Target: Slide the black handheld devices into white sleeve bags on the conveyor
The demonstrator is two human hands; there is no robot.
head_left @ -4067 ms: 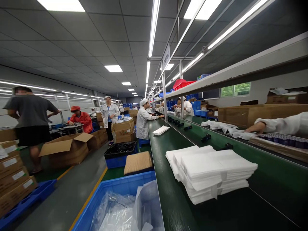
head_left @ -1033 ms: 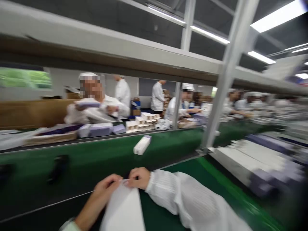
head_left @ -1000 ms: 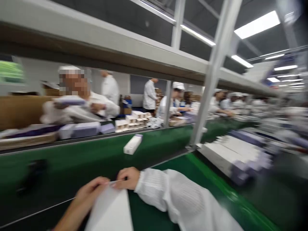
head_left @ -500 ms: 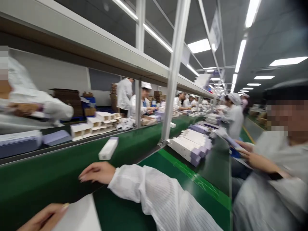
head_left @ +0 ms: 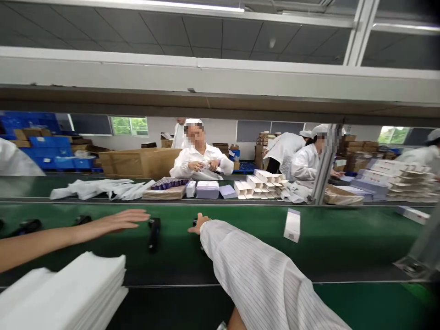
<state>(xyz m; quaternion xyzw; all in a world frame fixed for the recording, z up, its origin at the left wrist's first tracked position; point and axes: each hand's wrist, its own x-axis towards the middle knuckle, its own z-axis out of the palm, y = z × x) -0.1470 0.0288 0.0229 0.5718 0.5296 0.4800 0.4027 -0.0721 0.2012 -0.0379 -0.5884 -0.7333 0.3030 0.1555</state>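
My right hand [head_left: 200, 223] reaches over the green conveyor belt [head_left: 247, 224] in a white striped sleeve. Its fingers close around the top of a dark cylindrical object [head_left: 195, 222], which is mostly covered by the hand and cuff. Left of it on the belt lies a similar black cylindrical object [head_left: 154, 234]. Only a patch of skin at the bottom edge, below the sleeve, seems to be my left hand [head_left: 237, 321]; its fingers are hidden. A pale edge of something shows beside it. At lower left is a stack of folded white sheets [head_left: 79, 293].
A co-worker's bare arm [head_left: 113, 224] extends over the belt from the left. A white box [head_left: 292, 225] lies on the belt to the right. Along the far ledge are open white cartons [head_left: 259, 185] and white bags [head_left: 99, 188]. A metal post [head_left: 326, 165] stands at right.
The view has swung left. My right hand has reached from the near side of the belt to a dark object. My left hand, earlier on a white sheet, is now mostly hidden.
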